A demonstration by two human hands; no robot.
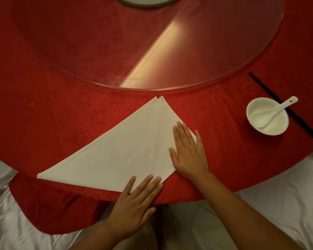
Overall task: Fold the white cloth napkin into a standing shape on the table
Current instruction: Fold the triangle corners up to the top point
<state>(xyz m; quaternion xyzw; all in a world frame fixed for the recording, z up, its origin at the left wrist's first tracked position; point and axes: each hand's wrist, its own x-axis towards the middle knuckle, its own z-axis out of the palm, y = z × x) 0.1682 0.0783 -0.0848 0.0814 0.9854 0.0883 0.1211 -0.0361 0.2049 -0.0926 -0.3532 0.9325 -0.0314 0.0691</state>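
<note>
The white cloth napkin lies flat on the red tablecloth, folded into a triangle, with its right corner folded up so two tips meet at the top. My right hand lies flat, fingers spread, on the folded right flap. My left hand rests flat at the table's near edge, its fingertips pressing the napkin's bottom corner. Neither hand grips anything.
A glass turntable covers the table's middle, its rim just beyond the napkin's top tips. A white bowl with a white spoon stands at the right, beside black chopsticks. Silvery chair covers flank the near edge.
</note>
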